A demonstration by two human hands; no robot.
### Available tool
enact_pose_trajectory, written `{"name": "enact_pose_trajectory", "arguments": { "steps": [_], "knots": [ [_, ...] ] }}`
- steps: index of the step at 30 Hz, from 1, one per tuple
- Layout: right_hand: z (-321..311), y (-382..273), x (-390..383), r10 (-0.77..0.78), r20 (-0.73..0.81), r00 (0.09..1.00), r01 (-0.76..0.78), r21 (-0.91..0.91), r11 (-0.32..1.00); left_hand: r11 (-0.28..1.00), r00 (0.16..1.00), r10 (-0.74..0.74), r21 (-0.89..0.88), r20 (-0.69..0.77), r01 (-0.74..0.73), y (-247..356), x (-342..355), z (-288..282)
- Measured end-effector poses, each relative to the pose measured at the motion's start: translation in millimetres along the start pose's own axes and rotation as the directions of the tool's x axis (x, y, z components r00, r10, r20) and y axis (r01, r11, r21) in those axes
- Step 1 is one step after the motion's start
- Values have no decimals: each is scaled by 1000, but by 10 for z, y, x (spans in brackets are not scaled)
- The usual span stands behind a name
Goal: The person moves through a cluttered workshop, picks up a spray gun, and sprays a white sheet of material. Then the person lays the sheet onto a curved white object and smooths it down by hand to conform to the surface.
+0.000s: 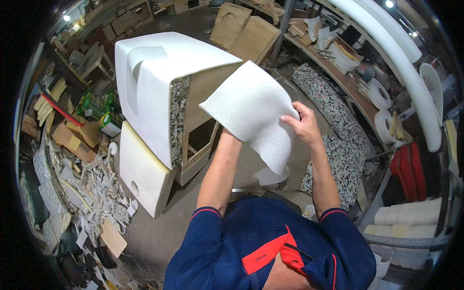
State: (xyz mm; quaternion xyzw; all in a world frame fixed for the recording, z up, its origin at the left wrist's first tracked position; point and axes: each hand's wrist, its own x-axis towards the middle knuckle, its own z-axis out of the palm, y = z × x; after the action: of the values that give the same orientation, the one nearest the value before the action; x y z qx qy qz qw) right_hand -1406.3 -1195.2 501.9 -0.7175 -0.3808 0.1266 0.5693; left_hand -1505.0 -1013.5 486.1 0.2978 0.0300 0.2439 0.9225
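Note:
I hold up a white sheet of padding point(251, 108) in front of me. My right hand point(300, 123) grips its right edge, thumb and fingers pinched on it. My left hand is hidden behind the sheet; only the forearm point(220, 169) shows, rising to the sheet's lower left part. Just left of the sheet stands a wooden seat frame point(198, 96) covered with white foam point(159, 72) over speckled chip foam point(179, 116).
A second foam-faced wooden box point(142, 174) lies under the frame. Foam scraps and offcuts point(92, 183) pile at left. Speckled foam slabs point(338, 159) lie at right. A long workbench point(338, 72) with rolls, white foam tubes point(401, 53) and red cushions point(408, 169) runs along the right.

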Motion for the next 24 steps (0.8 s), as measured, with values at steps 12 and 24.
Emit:
{"name": "enact_pose_trajectory", "arguments": {
  "steps": [12, 24],
  "knots": [
    [306, -358, 163, -126, -1, 992, 116, -381, 917, 804, 996, -86, 592, 16, 60, 988, -317, -700],
    [875, -460, 511, -91, -2, 996, 81, -431, 899, 705, 975, 198, 706, -99, -71, 1365, -231, -1193]
  ]
}}
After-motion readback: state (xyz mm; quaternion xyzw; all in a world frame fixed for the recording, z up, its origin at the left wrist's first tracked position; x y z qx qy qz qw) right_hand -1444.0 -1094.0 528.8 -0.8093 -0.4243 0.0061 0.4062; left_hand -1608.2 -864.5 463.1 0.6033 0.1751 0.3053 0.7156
